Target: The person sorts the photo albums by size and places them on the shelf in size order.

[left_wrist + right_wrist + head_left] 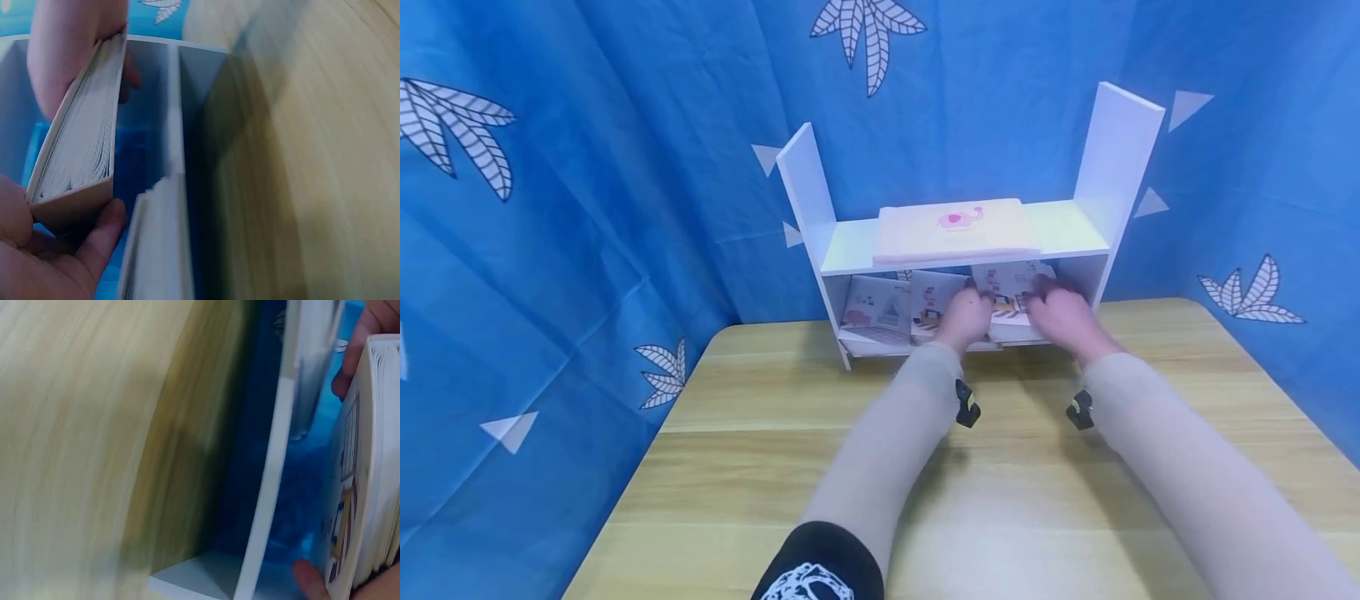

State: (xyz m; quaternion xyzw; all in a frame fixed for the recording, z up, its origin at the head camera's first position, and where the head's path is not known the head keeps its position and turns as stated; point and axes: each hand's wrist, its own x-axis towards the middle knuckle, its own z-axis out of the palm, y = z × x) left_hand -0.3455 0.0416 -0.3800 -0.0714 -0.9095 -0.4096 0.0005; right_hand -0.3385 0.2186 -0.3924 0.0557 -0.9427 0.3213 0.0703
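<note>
A thick hardcover book [1006, 277] with a cartoon cover is held between both hands at the right of the shelf's lower level. My left hand [966, 319] grips its left end; in the left wrist view the left thumb [103, 234] lies along the book's edge. At the other end my right hand [1066, 319] holds on, its thumb [309, 579] against the cover in the right wrist view. White page edges [87, 119] show between the covers. Two similar books lean to the left: one beside my left hand [928, 296], another farther left [877, 304].
The white shelf [1120, 158] has two tall side panels and stands at the table's back. On its upper board lies a pale pink item with an elephant picture [955, 229]. A blue patterned curtain [625, 167] hangs behind the wooden table [737, 467].
</note>
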